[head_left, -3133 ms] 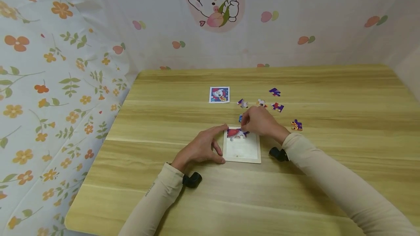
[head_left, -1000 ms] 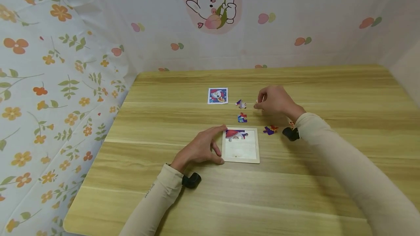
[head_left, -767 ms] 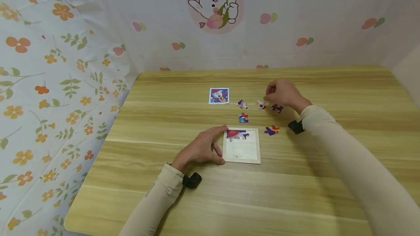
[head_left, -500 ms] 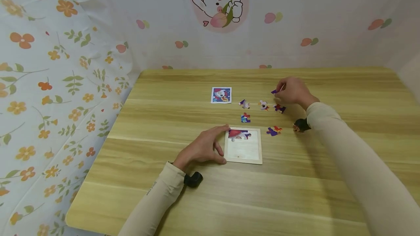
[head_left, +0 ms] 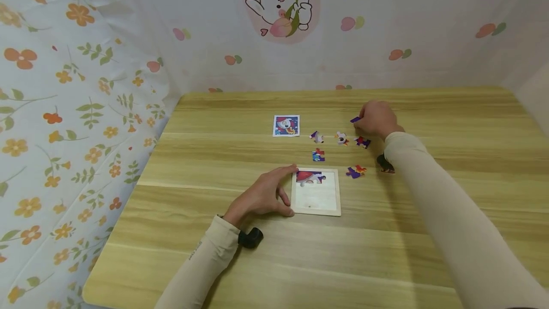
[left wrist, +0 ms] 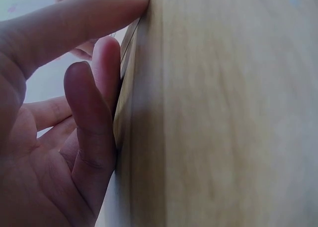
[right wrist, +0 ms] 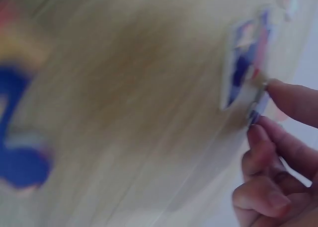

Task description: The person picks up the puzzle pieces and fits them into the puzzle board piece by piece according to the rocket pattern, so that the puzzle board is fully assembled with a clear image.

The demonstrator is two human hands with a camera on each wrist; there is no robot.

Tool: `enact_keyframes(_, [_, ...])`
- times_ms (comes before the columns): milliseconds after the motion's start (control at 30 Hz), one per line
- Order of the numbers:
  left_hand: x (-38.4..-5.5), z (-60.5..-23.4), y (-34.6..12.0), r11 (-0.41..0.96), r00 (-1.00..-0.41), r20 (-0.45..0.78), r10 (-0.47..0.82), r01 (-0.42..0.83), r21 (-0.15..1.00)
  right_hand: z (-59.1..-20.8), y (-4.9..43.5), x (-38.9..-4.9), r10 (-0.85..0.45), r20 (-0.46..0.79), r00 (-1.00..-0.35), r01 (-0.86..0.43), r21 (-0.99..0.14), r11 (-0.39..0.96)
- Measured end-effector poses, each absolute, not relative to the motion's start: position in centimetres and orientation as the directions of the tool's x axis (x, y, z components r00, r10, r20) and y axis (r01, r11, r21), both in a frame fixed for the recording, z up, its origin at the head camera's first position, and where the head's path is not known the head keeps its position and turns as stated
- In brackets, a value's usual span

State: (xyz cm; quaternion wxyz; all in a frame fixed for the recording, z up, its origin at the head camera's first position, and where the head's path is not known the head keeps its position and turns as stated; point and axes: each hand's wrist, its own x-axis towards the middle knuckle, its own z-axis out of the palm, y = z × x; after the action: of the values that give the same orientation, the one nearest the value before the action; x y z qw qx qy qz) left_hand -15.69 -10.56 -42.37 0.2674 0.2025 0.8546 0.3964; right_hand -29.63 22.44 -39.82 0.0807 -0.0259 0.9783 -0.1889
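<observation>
In the head view a shallow wooden puzzle tray point(head_left: 316, 213) lies on the table, with joined red, white and purple jigsaw pieces point(head_left: 307, 177) in its far-left corner. My left hand point(head_left: 262, 193) holds the tray's left side, index fingertip at the far corner and thumb at the near one. In the left wrist view its fingers point(left wrist: 92, 122) lie along the wooden edge. Farther back, my right hand point(head_left: 377, 118) pinches a purple jigsaw piece point(head_left: 355, 119) between thumb and fingers; the fingers cover most of it. The right wrist view shows this pinched piece point(right wrist: 257, 106) edge-on.
Loose jigsaw pieces lie behind the tray: one grey-purple point(head_left: 317, 137), one white point(head_left: 341, 138), one red point(head_left: 362, 142), one blue-red point(head_left: 318, 155). A purple-orange piece point(head_left: 355, 171) is right of it; another point(head_left: 387, 171) is partly under the right wrist camera. A picture card point(head_left: 286, 126) lies farther back.
My right hand has gone from the tray to the pieces at the back and taken hold of the far purple jigsaw piece. The left hand has stayed at the tray's side.
</observation>
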Motion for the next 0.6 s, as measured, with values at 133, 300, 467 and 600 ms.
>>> enact_keyframes(133, [-15.61, -42.29, -10.55, 0.600, -0.775, -0.292, 0.560, 0.136, 0.788, -39.73, 22.33, -29.76, -0.059, -0.193, -0.980, 0.030, -0.426, 0.904])
enact_keyframes(300, [-15.57, -42.26, -10.53, 0.599, -0.776, -0.293, 0.558, 0.133, 0.790, -39.37, 22.35, -30.01, -0.064, -0.253, -0.965, 0.062, -0.460, 0.886])
enact_keyframes(467, [-15.58, -42.30, -10.55, 0.599, -0.777, -0.289, 0.559, 0.138, 0.789, -39.10, 22.27, -29.86, -0.077, -0.175, -0.982, 0.010, -0.449, 0.893])
enact_keyframes(600, [-15.58, -42.30, -10.61, 0.599, -0.776, -0.287, 0.562, 0.142, 0.788, -38.83, 22.54, -29.68, -0.095, -0.133, -0.987, -0.026, -0.450, 0.893])
